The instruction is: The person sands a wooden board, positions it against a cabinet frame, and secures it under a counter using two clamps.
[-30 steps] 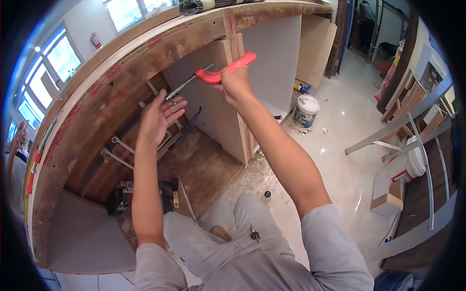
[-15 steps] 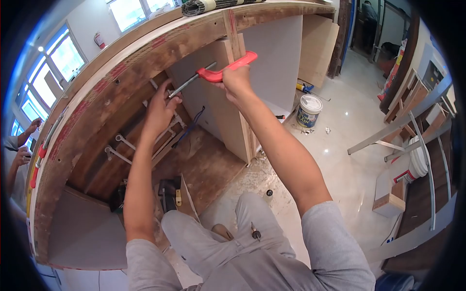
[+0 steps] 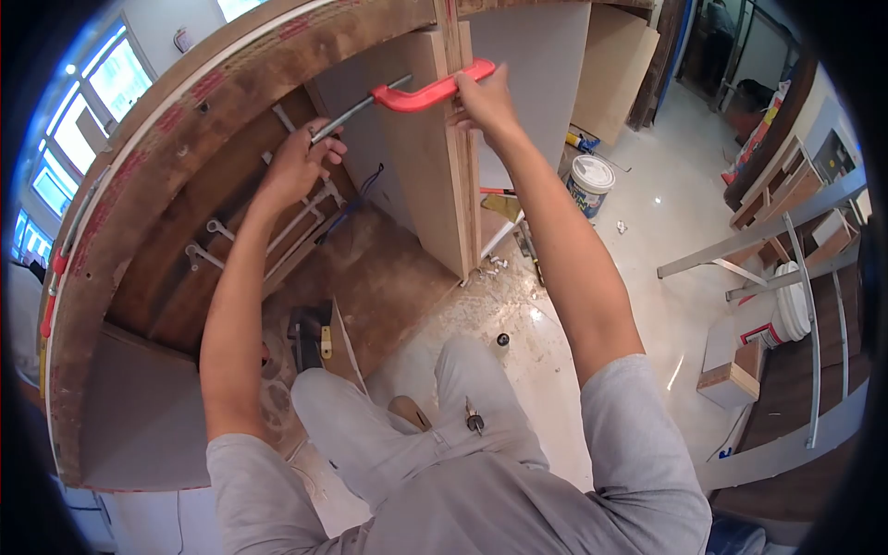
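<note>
A red C-clamp (image 3: 427,95) spans the upright wooden panel (image 3: 427,157) of a cabinet, just below its curved wooden top rail (image 3: 268,65). Its long steel screw points down to the left, and my left hand (image 3: 298,165) is closed around the handle end of that screw. My right hand (image 3: 487,100) grips the red frame at its right end, beside the panel's edge. Whether the clamp's jaws press on the wood cannot be made out.
White pipes (image 3: 301,217) run along the cabinet's back. Dark tools (image 3: 310,338) lie on the cabinet floor. A paint bucket (image 3: 589,180) stands right of the panel, and a metal ladder (image 3: 740,245) leans at the far right. Another clamp (image 3: 57,264) rests on the left rim.
The camera view has shifted. My right hand has loosened and moved toward the clamp's right end, its fingers more spread. My left hand stays on the screw's end.
</note>
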A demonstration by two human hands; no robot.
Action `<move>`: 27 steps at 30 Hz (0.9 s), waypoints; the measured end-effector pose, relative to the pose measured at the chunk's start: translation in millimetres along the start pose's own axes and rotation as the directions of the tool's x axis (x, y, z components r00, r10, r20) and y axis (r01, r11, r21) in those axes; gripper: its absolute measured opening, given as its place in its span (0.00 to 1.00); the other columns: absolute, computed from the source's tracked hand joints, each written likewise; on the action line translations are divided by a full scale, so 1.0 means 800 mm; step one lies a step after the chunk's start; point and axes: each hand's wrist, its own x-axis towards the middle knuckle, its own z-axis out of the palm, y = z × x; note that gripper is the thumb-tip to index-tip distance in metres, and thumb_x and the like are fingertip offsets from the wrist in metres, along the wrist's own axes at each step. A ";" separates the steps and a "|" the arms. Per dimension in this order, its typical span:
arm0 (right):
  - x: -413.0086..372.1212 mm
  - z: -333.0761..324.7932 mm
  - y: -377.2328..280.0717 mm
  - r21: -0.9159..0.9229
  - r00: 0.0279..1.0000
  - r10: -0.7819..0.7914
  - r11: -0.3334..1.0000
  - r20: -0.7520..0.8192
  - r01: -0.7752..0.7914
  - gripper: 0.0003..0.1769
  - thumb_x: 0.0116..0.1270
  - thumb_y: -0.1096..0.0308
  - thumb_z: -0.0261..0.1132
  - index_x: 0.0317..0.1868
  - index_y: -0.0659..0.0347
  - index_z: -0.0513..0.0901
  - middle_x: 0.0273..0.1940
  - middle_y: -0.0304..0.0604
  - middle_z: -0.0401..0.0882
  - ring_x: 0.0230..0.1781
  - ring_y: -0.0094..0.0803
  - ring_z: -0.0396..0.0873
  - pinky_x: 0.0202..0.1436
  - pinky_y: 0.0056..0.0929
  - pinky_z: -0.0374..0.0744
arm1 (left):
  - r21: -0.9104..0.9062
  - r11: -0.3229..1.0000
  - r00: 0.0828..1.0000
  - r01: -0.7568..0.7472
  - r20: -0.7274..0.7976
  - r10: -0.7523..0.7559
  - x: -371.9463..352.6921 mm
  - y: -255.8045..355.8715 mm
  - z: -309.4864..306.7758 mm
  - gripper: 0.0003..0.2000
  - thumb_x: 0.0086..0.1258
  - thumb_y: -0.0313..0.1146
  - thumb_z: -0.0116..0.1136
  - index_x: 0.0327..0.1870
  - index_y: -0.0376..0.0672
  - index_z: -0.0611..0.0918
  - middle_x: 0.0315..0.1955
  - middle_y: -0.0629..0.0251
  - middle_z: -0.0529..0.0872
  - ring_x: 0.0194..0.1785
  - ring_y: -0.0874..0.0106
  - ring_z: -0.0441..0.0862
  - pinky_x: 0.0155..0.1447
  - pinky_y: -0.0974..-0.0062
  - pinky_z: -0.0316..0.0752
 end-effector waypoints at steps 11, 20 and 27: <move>0.033 -0.001 0.002 -0.314 0.989 -0.099 0.948 -0.109 0.060 0.38 0.64 0.64 0.48 0.68 0.81 0.46 0.39 0.69 0.79 0.31 0.53 0.83 0.41 0.38 0.81 | 0.106 0.992 0.995 -0.070 -0.067 0.078 0.000 -0.005 0.003 0.20 0.68 0.19 0.40 0.61 0.39 0.71 0.37 0.60 0.82 0.38 0.72 0.79 0.44 0.73 0.75; 0.052 -0.008 0.006 -0.458 0.972 -0.163 0.886 -0.167 0.070 0.28 0.66 0.63 0.46 0.61 0.75 0.59 0.51 0.75 0.72 0.56 0.60 0.72 0.61 0.47 0.68 | -0.001 0.995 0.914 -0.100 -0.394 0.092 -0.020 0.016 0.003 0.20 0.66 0.23 0.45 0.60 0.33 0.69 0.47 0.47 0.78 0.55 0.56 0.78 0.54 0.63 0.76; 0.057 -0.001 0.024 -0.337 0.936 -0.293 0.916 -0.197 0.216 0.27 0.67 0.62 0.46 0.61 0.74 0.60 0.52 0.73 0.72 0.57 0.62 0.70 0.61 0.46 0.68 | -0.886 0.444 0.936 0.138 -0.030 -0.350 -0.011 0.046 -0.006 0.14 0.70 0.27 0.53 0.51 0.29 0.70 0.50 0.42 0.73 0.55 0.54 0.78 0.56 0.65 0.80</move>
